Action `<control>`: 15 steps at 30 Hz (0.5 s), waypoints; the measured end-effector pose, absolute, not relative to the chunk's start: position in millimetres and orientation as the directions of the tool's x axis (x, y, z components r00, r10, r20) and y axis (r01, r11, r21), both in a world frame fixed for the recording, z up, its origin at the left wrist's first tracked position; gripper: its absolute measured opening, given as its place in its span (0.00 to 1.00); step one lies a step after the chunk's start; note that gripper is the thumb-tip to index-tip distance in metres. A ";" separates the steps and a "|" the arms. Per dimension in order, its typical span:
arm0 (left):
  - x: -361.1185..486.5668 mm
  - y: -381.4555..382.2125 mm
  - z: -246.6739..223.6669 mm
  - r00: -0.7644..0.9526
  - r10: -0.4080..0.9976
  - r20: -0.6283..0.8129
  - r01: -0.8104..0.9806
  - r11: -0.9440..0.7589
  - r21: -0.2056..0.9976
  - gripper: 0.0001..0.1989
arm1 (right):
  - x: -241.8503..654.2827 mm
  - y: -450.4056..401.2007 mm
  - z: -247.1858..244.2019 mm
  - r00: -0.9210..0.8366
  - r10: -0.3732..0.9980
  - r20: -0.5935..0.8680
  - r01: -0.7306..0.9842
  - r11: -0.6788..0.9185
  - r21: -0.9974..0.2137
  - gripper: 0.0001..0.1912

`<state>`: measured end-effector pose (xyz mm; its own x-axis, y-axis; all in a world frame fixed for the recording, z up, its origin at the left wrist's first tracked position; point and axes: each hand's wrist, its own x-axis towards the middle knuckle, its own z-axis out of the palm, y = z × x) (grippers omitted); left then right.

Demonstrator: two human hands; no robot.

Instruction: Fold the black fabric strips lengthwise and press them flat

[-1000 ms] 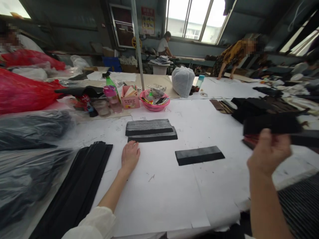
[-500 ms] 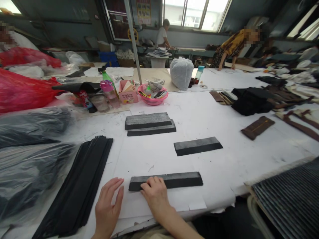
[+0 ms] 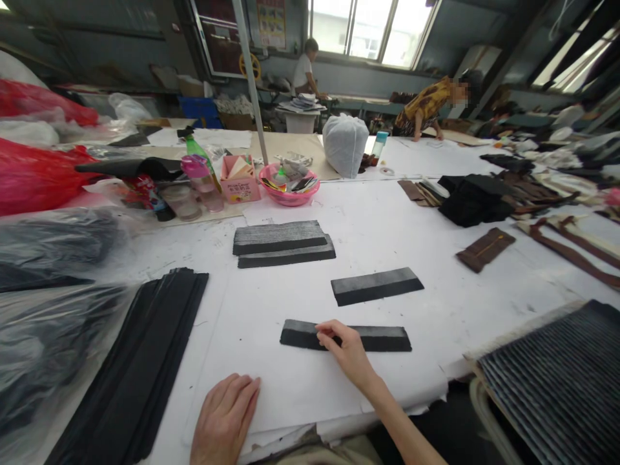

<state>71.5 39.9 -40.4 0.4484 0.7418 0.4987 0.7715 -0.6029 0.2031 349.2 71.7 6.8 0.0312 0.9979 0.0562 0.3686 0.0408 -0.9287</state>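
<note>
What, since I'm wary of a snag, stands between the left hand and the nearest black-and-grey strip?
Nothing visible stands between the left hand and the left end of the nearest strip; only bare white paper lies there. The right hand covers part of the strip's middle.

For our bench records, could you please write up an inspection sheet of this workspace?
Surface: white paper, with small dark marks and a ragged near edge.
Work pieces: front black-and-grey strip; single strip beyond it; overlapping strips farther back; long black pile at left.
Clutter: pink basket of small items, pink box, brown piece with a yellow line, plastic-wrapped bundles.
Left hand: palm down on the paper.
Right hand: fingers at the front strip; grip unclear.
Cables: nothing seen among the strips.
Surroundings: two people at tables beyond; windows behind.
</note>
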 end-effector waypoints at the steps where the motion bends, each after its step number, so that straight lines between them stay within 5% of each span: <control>1: 72.0 39.0 -38.6 0.435 0.743 0.508 0.774 -0.597 0.209 0.09 | 349.0 72.3 4.3 -0.016 0.999 0.046 0.387 0.048 -0.921 0.05; 8: 96.9 33.2 -24.4 0.483 0.697 0.530 0.740 -0.649 0.178 0.12 | 285.3 69.2 -16.8 -0.220 0.967 0.124 0.416 0.208 -0.885 0.08; 15: 100.3 34.6 -37.3 0.533 0.721 0.443 0.765 -0.634 0.110 0.13 | 271.9 80.4 -6.1 -0.053 0.997 0.053 -0.018 0.052 -0.998 0.04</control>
